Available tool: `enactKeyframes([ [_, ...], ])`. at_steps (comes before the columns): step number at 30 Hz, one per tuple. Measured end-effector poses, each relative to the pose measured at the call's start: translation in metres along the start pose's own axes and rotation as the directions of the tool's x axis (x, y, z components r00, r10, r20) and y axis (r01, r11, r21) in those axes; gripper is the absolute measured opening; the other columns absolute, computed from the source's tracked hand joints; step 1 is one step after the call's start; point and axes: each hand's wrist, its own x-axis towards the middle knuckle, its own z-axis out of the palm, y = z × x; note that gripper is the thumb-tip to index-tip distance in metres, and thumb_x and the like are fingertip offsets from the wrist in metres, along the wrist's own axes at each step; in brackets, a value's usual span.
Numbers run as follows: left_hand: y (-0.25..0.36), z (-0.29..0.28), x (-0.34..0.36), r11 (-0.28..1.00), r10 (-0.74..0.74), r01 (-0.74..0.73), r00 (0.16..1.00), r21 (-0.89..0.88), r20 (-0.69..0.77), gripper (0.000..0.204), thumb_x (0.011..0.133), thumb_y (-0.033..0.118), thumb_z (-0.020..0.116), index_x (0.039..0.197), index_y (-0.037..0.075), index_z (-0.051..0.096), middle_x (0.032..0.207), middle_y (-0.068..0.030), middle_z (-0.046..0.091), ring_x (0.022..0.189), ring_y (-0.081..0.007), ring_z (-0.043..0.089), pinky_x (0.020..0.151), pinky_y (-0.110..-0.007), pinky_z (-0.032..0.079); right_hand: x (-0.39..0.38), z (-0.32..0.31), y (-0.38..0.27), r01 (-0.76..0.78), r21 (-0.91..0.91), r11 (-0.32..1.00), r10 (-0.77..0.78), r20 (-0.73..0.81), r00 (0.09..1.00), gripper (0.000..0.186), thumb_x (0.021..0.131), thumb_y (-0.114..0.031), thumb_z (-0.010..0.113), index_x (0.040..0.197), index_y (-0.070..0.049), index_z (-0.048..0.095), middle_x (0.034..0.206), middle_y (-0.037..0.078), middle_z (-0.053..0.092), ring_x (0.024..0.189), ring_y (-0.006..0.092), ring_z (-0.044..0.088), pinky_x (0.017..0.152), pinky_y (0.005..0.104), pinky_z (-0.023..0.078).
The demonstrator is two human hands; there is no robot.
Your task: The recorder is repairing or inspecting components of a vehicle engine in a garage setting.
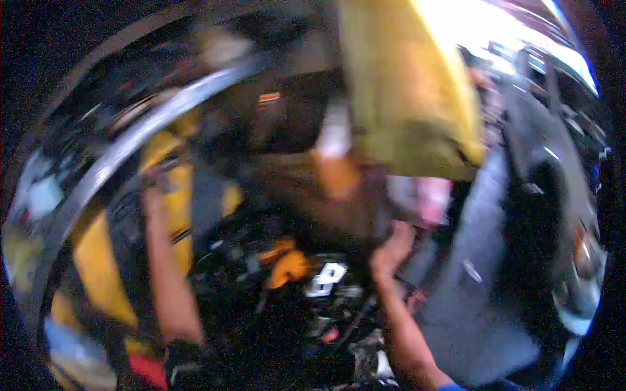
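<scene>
Motion blur smears most of the picture. My left hand (154,179) reaches up at the left beside a yellow part (179,202) with dark gaps. Its fingers blend into the dark shapes there, so I cannot see whether it grips anything. My right hand (395,246) is right of the middle, just below a blurred pink and white thing (430,199). Whether the two touch is unclear, and the fingers are smeared. Close to it on the left is a brown surface (352,221). Above it hangs a large yellow-green, cloth-like shape (411,98).
Between my forearms lie an orange rounded part (289,268) and a white angular piece (327,279) among dark clutter. An orange and white object (337,169) is above them. A pale curved bar (150,120) crosses the left. A dark vehicle (554,163) stands at the right.
</scene>
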Motion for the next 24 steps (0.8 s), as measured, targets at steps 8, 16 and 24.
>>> enactKeyframes([
  [8, -0.02, 0.419, -0.177, 0.934, -0.031, 0.228, 0.818, -0.275, 0.574, 0.035, 0.103, 0.029, 0.055, 0.126, 0.004, 0.063, 0.111, -0.0096, 0.064, 0.097, -0.023, 0.062, 0.085, -0.034, 0.052, -0.016, 0.014, -0.016, -0.136, -0.021, 0.99, 0.137, 0.073, 0.988, 0.037, 0.104, -0.02, 0.041, 0.13, 0.005, 0.05, 0.138, 0.029, 0.049, 0.116, 0.0482, 0.054, 0.097, 0.0498, 0.045],
  [16, -0.018, 0.362, -0.219, 0.964, -0.051, 0.194, 0.807, -0.182, 0.588, 0.037, 0.102, 0.03, 0.055, 0.126, 0.003, 0.063, 0.114, -0.012, 0.064, 0.099, -0.0255, 0.062, 0.086, -0.035, 0.051, -0.005, 0.014, 0.026, 0.201, -0.334, 0.921, -0.215, -0.005, 0.977, 0.056, 0.081, 0.005, 0.055, 0.135, 0.006, 0.044, 0.129, 0.035, 0.046, 0.085, 0.0481, 0.062, 0.069, 0.0533, 0.053],
  [24, 0.021, 0.221, -0.194, 0.997, -0.035, 0.058, 0.915, -0.046, 0.402, 0.038, 0.102, 0.031, 0.055, 0.126, 0.002, 0.063, 0.116, -0.0144, 0.064, 0.101, -0.028, 0.061, 0.088, -0.037, 0.051, -0.01, 0.02, 0.009, 0.192, -0.266, 0.945, -0.207, -0.027, 0.978, 0.043, 0.09, 0.0, 0.05, 0.132, 0.003, 0.047, 0.121, 0.027, 0.051, 0.091, 0.0474, 0.058, 0.076, 0.0526, 0.049],
])
